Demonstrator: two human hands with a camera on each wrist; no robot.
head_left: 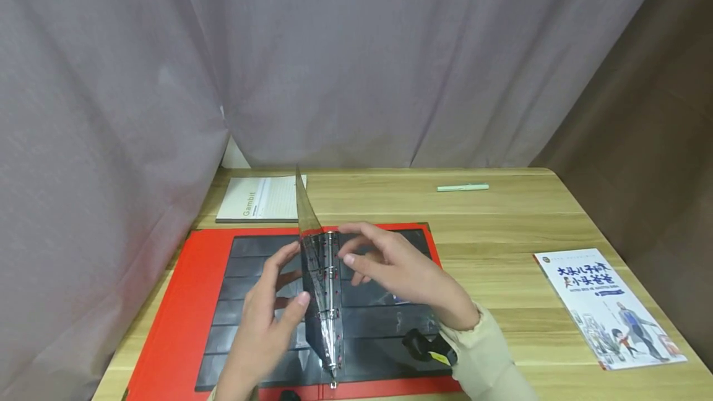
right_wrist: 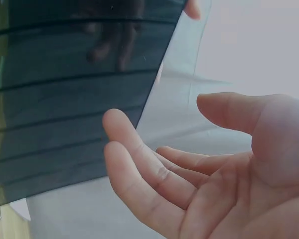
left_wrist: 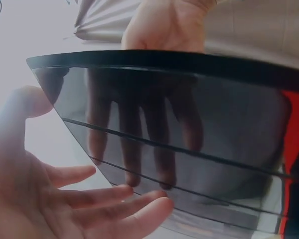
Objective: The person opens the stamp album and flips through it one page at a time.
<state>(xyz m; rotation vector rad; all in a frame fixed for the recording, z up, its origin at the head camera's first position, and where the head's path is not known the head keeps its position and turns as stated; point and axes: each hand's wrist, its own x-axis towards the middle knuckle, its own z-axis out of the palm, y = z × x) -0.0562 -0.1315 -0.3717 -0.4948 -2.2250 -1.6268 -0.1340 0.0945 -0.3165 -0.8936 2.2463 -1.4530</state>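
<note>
A ring-bound album with black pocket pages (head_left: 267,314) and a red cover (head_left: 172,302) lies spread on the table. One glossy dark page (left_wrist: 224,129) stands nearly upright from the metal rings (head_left: 332,293). My left hand (head_left: 267,314) is at the left side of that page, its fingers extended; finger shapes show in the glossy sheet, and firm contact is unclear. To the right of the rings, my right hand (head_left: 395,265) hovers with loosely bent fingers and a gap between thumb and fingers. In the right wrist view, its fingertips are near the edge of the page (right_wrist: 79,109).
Behind the album is a notebook (head_left: 256,200) marked Gambit. A pale green pen (head_left: 462,187) lies toward the back right. At the right edge is a white illustrated book (head_left: 609,308). Grey curtains (head_left: 345,67) hang behind the wooden table (head_left: 490,246).
</note>
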